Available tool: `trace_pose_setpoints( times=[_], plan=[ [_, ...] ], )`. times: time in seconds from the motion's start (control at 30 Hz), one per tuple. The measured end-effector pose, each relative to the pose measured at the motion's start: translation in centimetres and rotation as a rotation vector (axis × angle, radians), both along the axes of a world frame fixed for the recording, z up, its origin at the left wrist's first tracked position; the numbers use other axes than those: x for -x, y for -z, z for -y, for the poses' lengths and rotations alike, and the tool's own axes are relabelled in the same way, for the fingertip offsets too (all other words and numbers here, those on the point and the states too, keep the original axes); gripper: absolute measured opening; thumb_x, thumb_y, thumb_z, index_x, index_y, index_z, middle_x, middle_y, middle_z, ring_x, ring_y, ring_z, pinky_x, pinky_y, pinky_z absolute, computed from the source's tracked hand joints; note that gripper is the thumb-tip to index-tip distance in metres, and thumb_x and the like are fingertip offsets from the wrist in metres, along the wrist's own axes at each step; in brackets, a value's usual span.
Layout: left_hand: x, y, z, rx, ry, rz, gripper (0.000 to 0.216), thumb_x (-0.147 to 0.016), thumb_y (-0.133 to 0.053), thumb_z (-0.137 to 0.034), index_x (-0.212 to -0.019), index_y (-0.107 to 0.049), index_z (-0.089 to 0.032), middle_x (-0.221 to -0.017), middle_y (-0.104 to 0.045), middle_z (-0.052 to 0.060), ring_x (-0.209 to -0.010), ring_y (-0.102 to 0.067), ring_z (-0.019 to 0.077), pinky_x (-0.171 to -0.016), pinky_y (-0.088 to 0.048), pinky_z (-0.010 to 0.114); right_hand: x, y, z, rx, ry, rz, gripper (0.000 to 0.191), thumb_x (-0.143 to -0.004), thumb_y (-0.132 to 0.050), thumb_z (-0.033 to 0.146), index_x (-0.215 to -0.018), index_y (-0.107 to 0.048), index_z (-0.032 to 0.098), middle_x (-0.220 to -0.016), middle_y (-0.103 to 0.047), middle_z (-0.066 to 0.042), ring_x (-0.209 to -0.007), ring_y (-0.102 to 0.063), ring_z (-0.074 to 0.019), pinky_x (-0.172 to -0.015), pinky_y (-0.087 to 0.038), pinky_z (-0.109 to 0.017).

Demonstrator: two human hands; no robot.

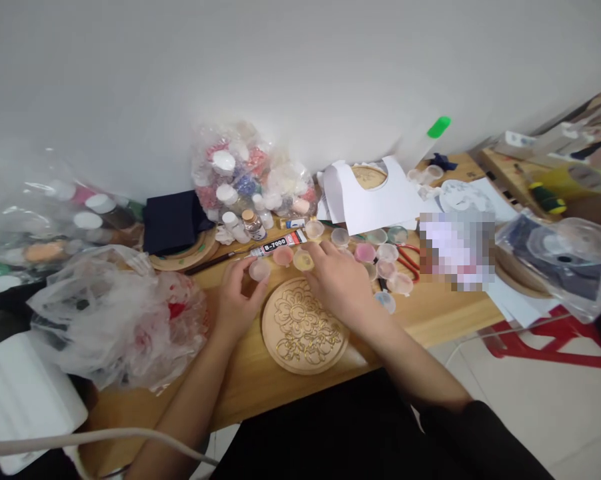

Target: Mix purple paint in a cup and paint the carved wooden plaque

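A round wooden disc (300, 330) with a raised gold flower outline lies on the wooden table (430, 310) in front of me. My left hand (237, 297) rests at the disc's left rim, fingers curled round a small clear cup (259, 269). My right hand (337, 280) lies over the disc's upper right edge, fingers stretched flat toward a yellowish cup (303, 259) and a pink cup (283, 255). A tube of B-7000 glue (276, 246) lies just beyond the cups.
Several more small cups (385, 257) and red-handled scissors (409, 256) lie to the right. A bag of bead bottles (245, 177) stands at the back. Crumpled plastic bags (120, 320) fill the left. White paper (375, 193) and a wooden hoop (185, 257) lie behind.
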State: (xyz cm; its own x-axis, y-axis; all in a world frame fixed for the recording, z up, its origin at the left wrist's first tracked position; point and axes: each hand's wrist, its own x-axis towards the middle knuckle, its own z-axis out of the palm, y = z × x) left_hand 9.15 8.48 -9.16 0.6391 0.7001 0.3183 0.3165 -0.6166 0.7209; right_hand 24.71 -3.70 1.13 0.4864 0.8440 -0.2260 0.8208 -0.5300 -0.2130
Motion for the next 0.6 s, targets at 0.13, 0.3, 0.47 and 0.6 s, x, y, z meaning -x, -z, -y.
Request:
trace_pose_setpoints(
  times=[0.13, 0.3, 0.47, 0.6],
  plan=[
    [0.2, 0.1, -0.1, 0.002, -0.014, -0.001, 0.034, -0.085, -0.063, -0.035, -0.116, -0.059, -0.021, -0.109, -0.066, 0.009, -0.102, -0.063, 0.0237, -0.093, -0.052, 0.041, 0.8, 0.1, -1.3, 0.077, 0.014, 0.037, 0.032, -0.096, -0.042, 0.011, -0.123, -0.057, 0.021, -0.112, -0.068, -0.014, -0.09, -0.071, -0.0256, -0.06, -0.049, -0.03],
    [0.2, 0.5, -0.2, 0.001, -0.022, 0.019, 0.036, -0.086, -0.063, -0.039, -0.116, -0.06, -0.02, -0.108, -0.065, 0.009, -0.1, -0.063, 0.0237, -0.092, -0.053, 0.042, 1.1, 0.3, -2.1, 0.101, 0.037, -0.014, 0.038, -0.098, -0.033, 0.008, -0.124, -0.058, 0.02, -0.107, -0.07, -0.015, -0.088, -0.073, -0.0243, -0.062, -0.052, -0.031],
    [0.2, 0.7, -0.4, 0.006, -0.02, 0.013, 0.037, -0.085, -0.064, -0.042, -0.115, -0.06, -0.021, -0.11, -0.066, 0.01, -0.102, -0.064, 0.0251, -0.092, -0.053, 0.044, 0.5, 0.0, -0.7, 0.024, 0.037, -0.017, 0.044, -0.094, -0.04, 0.007, -0.132, -0.054, 0.023, -0.107, -0.072, -0.013, -0.084, -0.072, -0.0243, -0.06, -0.052, -0.032],
    [0.2, 0.7, -0.4, -0.009, -0.04, -0.004, 0.038, -0.084, -0.064, -0.044, -0.114, -0.061, -0.021, -0.11, -0.067, 0.01, -0.1, -0.065, 0.0254, -0.09, -0.054, 0.044, -4.2, -1.2, 4.6, -0.146, 0.309, 0.02, 0.044, -0.093, -0.051, 0.019, -0.136, -0.052, 0.027, -0.108, -0.073, -0.009, -0.087, -0.071, -0.0257, -0.068, -0.052, -0.037]
  ],
)
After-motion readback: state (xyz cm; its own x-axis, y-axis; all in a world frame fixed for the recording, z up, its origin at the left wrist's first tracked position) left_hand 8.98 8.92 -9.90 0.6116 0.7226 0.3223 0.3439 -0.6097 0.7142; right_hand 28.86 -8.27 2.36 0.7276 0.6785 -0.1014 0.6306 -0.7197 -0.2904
